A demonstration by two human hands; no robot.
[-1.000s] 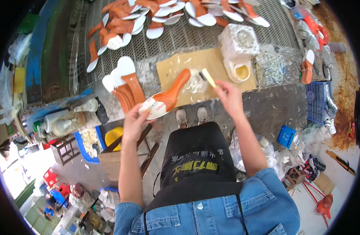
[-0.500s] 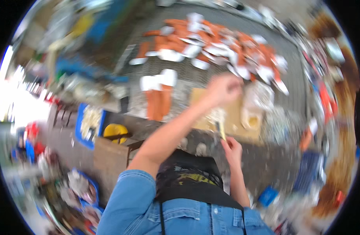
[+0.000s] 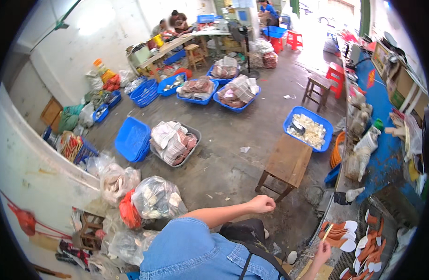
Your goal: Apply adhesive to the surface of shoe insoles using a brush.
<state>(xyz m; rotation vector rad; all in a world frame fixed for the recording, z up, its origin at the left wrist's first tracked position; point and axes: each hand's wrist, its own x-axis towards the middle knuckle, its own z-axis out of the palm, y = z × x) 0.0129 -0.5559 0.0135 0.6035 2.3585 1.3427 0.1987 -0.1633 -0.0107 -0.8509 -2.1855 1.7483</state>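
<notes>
"Where do we find our left hand?"

"We have it out in front of us over the floor, near the wooden stool. Its fingers are curled into a loose fist, and we see nothing in them, though we can't see inside the curl."

"And our right hand?"

"We have that one at the lower right, with its fingers closed around the pale handle of a brush. The brush points up and away from us, its dark end foremost."

"What do we have around it?"

"Just beyond the brush we see a row of orange-and-white pieces, lying side by side on the surface. We can't tell whether the brush touches them. Farther right we have a loose pile of similar pieces on wire mesh."

"What lies past the stool?"

"We see a blue basin holding pale scraps."
</notes>
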